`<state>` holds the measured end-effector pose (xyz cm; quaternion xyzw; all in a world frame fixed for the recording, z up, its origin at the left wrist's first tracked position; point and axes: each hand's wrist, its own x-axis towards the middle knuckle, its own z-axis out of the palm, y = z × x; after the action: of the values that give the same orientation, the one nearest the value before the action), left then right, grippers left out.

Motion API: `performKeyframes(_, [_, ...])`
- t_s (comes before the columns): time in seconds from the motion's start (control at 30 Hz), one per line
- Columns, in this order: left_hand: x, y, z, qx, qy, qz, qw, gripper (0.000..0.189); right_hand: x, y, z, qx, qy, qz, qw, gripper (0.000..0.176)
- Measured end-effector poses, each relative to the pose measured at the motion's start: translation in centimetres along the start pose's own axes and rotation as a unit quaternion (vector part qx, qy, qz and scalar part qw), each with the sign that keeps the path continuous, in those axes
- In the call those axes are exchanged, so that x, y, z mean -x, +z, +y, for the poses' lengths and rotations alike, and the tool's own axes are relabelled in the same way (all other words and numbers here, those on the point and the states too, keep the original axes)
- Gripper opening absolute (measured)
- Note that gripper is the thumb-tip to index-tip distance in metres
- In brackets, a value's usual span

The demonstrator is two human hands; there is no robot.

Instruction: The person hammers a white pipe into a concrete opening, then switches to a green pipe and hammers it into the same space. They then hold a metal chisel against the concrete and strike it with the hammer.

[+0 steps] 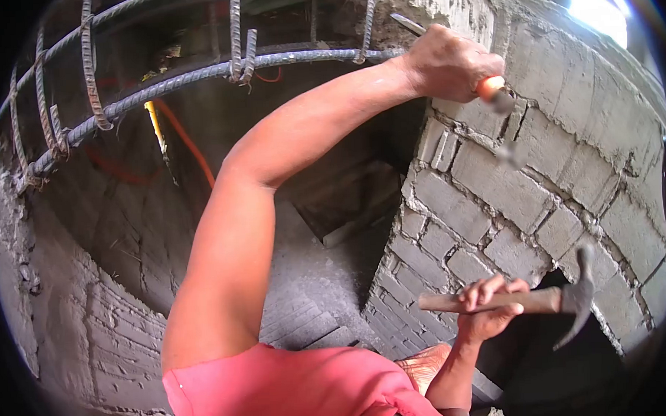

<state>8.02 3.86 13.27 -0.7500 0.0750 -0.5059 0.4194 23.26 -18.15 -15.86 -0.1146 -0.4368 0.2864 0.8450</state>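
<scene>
My left hand [453, 60] is high up at the wall, closed round a chisel-like tool. The tool's metal blade [408, 24] points up and left at the rough concrete edge, and its orange handle end [490, 88] sticks out below the fist. Lower right, my right hand [492, 305] grips the wooden handle of a claw hammer [577, 298]. The hammer lies roughly level, its head to the right, apart from the chisel. My fingers cover part of both handles.
A block wall [495, 178] with rough mortar joints fills the right side. Steel rebar [186, 84] with stirrups crosses the upper left. Below it hang a yellow object [156, 130] and an orange cable [187, 140]. Dark openings lie under the rebar and at the lower right.
</scene>
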Motion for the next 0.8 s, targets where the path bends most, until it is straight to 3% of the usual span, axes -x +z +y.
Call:
performKeyframes(0.03, [0.2,-0.2,0.2,0.004,-0.001,0.003,1.0,0.02,0.3,-0.1,0.4,0.0,0.032,-0.001,1.0,0.064])
performKeyframes(0.13, [0.5,-0.5,0.4,-0.017,-0.025,-0.007,1.0,0.025,0.1,-0.4,1.6,-0.027,0.048,-0.056,0.997,0.057])
performKeyframes(0.2, [-0.3,-0.8,1.0,-0.016,-0.06,0.01,0.998,0.026,-2.1,-0.1,-0.2,-0.014,0.02,-0.067,0.997,0.054])
performKeyframes(0.27, [-0.6,-1.0,0.9,-0.01,-0.096,0.044,0.994,0.026,-4.7,1.5,-3.9,-0.043,-0.086,-0.038,0.995,0.055])
performKeyframes(0.3, [-0.5,-0.9,0.4,-0.013,-0.095,0.043,0.994,0.026,-5.8,3.1,-6.5,-0.16,-0.099,-0.004,0.982,0.055])
performKeyframes(0.37, [-0.4,-0.4,-0.6,0.035,-0.037,0.07,0.996,0.025,-8.4,2.7,-11.2,-0.079,-0.333,0.006,0.94,0.059])
performKeyframes(0.43, [-0.2,0.1,-0.7,0.003,-0.026,0.036,0.999,0.025,-9.9,-1.6,-15.8,-0.054,-0.526,-0.033,0.848,0.039])
performKeyframes(0.5, [-0.5,-0.2,-0.5,0.006,-0.012,0.01,1.0,0.026,-9.9,9.0,-14.7,-0.202,-0.628,0.074,0.748,0.037])
performKeyframes(0.53, [-0.5,-0.2,-0.7,-0.005,-0.004,0.013,1.0,0.026,-10.3,8.9,-12.7,-0.026,-0.655,0.252,0.712,0.045])
performKeyframes(0.57, [-0.4,0.1,-0.7,0.009,-0.003,0.023,1.0,0.025,-10.4,8.2,-9.3,0.156,-0.636,0.416,0.631,0.054])
performKeyframes(0.6, [-0.7,0.2,-0.8,0.026,0.0,0.033,0.999,0.025,-8.9,7.4,-6.2,0.138,-0.55,0.177,0.805,0.061])
performKeyframes(0.63, [-1.1,0.2,-1.0,0.025,0.004,0.033,0.999,0.025,-8.6,10.6,-2.2,0.063,-0.441,0.007,0.895,0.066])
performKeyframes(0.67, [-1.2,0.2,-1.2,0.024,-0.007,0.03,0.999,0.025,-8.2,11.0,3.7,0.103,-0.362,-0.012,0.926,0.057])
performKeyframes(0.7, [-0.9,0.2,-1.2,0.027,-0.023,0.023,0.999,0.025,-7.1,12.2,4.7,-0.038,0.027,-0.032,0.998,0.04])
performKeyframes(0.8, [-0.9,0.1,-1.4,0.043,-0.013,0.018,0.999,0.033,-6.6,8.7,4.4,-0.12,0.028,-0.074,0.99,0.036])
